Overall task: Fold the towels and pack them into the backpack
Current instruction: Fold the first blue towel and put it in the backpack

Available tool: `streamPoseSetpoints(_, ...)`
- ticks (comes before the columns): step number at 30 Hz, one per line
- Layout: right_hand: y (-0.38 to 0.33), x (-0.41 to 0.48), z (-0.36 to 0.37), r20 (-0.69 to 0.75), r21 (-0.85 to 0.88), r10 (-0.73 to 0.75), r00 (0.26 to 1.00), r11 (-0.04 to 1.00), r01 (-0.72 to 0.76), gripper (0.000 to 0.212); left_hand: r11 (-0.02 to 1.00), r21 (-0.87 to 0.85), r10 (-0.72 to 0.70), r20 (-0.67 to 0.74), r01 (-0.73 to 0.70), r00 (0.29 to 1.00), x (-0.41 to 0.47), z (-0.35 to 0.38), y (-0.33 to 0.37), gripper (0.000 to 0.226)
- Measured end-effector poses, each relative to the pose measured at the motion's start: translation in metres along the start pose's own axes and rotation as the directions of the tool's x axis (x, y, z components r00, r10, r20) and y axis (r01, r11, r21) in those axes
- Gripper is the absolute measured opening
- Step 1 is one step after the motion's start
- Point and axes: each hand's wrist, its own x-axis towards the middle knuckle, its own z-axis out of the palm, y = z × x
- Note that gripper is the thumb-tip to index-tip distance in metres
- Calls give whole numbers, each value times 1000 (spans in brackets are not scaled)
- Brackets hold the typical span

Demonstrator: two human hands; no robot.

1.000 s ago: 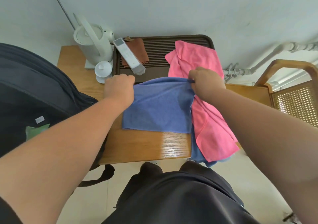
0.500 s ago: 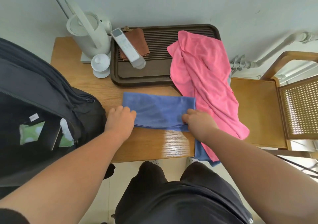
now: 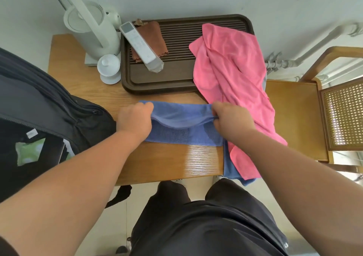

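Note:
A folded blue towel (image 3: 181, 134) lies across the middle of the wooden table (image 3: 167, 163). My left hand (image 3: 135, 118) grips its upper layer at the left end, and my right hand (image 3: 231, 118) pinches the same layer at the right end; that layer is lifted and sags between them. A pink towel (image 3: 231, 73) is draped unfolded from the tray down over the table's right edge, with another blue cloth (image 3: 232, 169) hanging beneath it. The black backpack (image 3: 39, 118) stands open at the left, with green and white items inside.
A dark brown slatted tray (image 3: 176, 82) at the back holds a white remote (image 3: 141, 47) and a brown cloth (image 3: 155, 37). A white kettle (image 3: 92, 29) and small lidded cup (image 3: 109, 69) stand back left. A wooden cane chair (image 3: 334, 108) sits at the right, by wall pipes.
Half a second ago both hands pressed the folded blue towel's near edge; now they have moved up to its ends and lifted the top layer off the table.

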Motion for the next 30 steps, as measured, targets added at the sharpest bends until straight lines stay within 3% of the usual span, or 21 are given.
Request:
streamPoseSetpoints(3,5,8,-16,-211,49,-37,977,998,48,14,998,-46,29,-141,-36,990,5,-8,-4,31)
streamPoseSetpoints(5,6,4,-12,-231,-68,-149,961,988,137,24,994,40,106,-105,-103,989,0,-6,-4,33)
streamPoseSetpoints(7,5,-6,6,-23,-184,-205,979,963,197,26,976,175,113,112,-131,987,-12,9,-2,27)
streamPoseSetpoints(10,-1,-21,28,374,-210,-85,923,962,174,27,958,258,44,302,-126,952,-24,29,1,16)
streamPoseSetpoints(16,-11,-20,37,483,-200,-21,875,971,133,28,970,214,-2,466,-111,885,-21,28,-1,21)
streamPoseSetpoints(19,-9,-15,32,525,-192,17,851,976,99,27,991,126,-26,556,-53,831,-16,20,-1,3)
streamPoseSetpoints(22,-18,-5,31,345,-100,-20,939,993,58,47,999,39,7,313,-20,950,-14,22,6,34)
streamPoseSetpoints(24,-30,5,34,199,-71,-112,974,989,128,56,999,13,31,154,-34,988,-12,28,16,48)
streamPoseSetpoints(27,-44,17,49,278,-102,-137,951,980,171,74,999,32,-2,325,-8,946,-14,45,28,81)
streamPoseSetpoints(30,-40,20,75,425,-140,-40,904,984,109,90,998,-12,-54,441,66,896,-26,64,31,89)
